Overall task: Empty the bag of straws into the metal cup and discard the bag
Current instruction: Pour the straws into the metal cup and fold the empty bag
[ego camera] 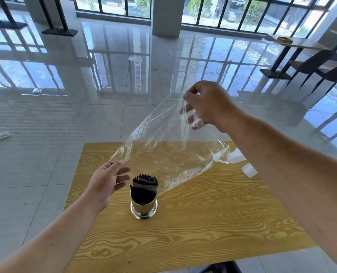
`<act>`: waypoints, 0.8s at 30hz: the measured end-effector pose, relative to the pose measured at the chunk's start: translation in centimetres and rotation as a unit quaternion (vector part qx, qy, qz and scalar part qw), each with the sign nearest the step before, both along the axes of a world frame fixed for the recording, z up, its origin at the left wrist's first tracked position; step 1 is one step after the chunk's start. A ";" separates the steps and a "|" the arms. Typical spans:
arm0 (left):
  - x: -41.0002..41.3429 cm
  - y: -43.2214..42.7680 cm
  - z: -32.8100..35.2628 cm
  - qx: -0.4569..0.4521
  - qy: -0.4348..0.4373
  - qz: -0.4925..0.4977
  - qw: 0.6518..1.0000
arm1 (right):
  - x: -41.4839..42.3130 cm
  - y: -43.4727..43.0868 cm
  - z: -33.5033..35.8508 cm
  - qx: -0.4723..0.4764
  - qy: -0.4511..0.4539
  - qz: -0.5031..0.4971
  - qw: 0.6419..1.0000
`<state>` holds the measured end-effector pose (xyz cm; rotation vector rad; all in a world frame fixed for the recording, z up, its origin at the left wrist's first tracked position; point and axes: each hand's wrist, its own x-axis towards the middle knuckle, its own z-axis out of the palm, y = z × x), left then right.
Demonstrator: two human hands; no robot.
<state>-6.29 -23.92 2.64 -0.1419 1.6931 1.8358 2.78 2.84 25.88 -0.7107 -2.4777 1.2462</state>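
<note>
A shiny metal cup [143, 208] stands upright near the middle of the wooden table [203, 223], packed with black straws [145, 183] that stick out of its top. A clear plastic bag [167, 152] hangs above and behind the cup, with nothing visible inside it. My right hand [207, 105] pinches the bag's upper end, raised well above the table. Just left of the straws my left hand [106, 182] is spread open, its fingertips at the bag's lower left corner, and it grips nothing.
Two small white objects [240, 161] lie on the table's right side, under my right forearm. Scraps of clear plastic [0, 135] lie on the glossy tiled floor at left. Chairs and another table [301, 56] stand far right.
</note>
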 end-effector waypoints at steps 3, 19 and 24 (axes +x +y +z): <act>0.2 0.5 0.5 0.002 0.005 -0.007 1.000 | 1.4 1.8 -0.1 -0.046 0.018 -0.016 0.999; 4.4 7.7 4.3 -0.056 0.071 -0.158 0.983 | 14.1 13.0 -0.5 -0.222 0.163 -0.127 0.953; 6.7 9.9 5.6 -0.083 0.079 -0.207 0.972 | 17.1 15.4 -1.3 -0.292 0.233 -0.143 0.916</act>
